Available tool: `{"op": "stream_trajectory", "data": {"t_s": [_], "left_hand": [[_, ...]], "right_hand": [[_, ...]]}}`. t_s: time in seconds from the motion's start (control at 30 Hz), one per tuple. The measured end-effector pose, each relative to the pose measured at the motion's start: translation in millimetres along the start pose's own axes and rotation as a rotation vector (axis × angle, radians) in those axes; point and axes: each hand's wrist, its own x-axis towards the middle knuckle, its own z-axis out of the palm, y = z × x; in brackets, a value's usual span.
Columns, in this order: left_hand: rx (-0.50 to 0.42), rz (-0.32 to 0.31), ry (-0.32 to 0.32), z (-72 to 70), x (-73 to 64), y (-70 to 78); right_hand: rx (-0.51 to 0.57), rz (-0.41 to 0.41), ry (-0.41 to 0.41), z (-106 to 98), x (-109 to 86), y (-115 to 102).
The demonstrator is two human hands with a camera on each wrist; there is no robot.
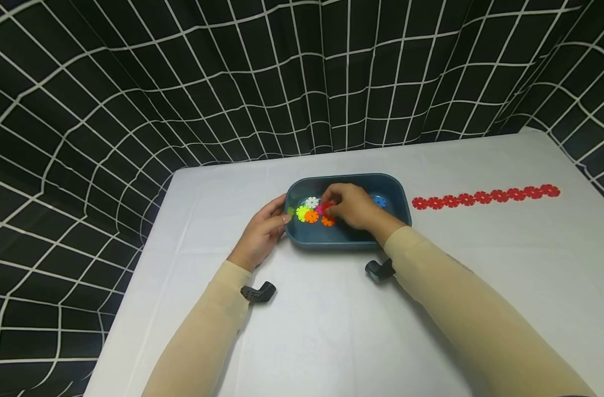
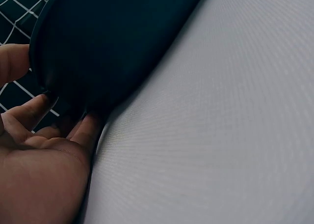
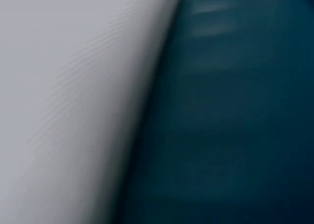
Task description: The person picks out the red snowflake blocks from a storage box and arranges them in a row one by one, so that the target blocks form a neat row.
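A dark blue plastic bin (image 1: 341, 245) lies on the table, holding flower-shaped interlocking discs. My left hand (image 1: 262, 231) grips the bin's left end, thumb at the rim and fingers against the outer wall, as the left wrist view shows on the bin wall (image 2: 113, 47). My right hand (image 1: 352, 207) reaches down inside, its thumb and fingertips pinching a red disc (image 1: 327, 209). Around those fingertips lie a white disc (image 1: 312, 202), a yellow-green disc (image 1: 302, 213), orange discs (image 1: 311, 216) and a partly hidden pink one. Right of the hand sits a blue disc (image 1: 379, 201).
A long chain of linked red discs (image 1: 483, 197) stretches across the white tablecloth (image 1: 480, 242) to the right of the bin. Black cloth with a white grid (image 1: 262, 82) hangs behind the table and at both sides. The right wrist view is blurred and shows the bin's side (image 3: 230, 121).
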Motion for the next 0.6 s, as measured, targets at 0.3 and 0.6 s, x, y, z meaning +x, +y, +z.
{"op": "stream_trajectory", "data": {"t_s": [0.3,0.6], "left_hand": [[0.005,0.001,0.001,-1.3,0.4,-0.8],[-0.008,-0.007,-0.002,-1.2,0.6,-0.3]], "right_hand": [[0.207,-0.025,0.070,-5.2,-7.1,-3.8],[0.352,-0.092,0.086,-18.5,-18.7,-10.8]]}}
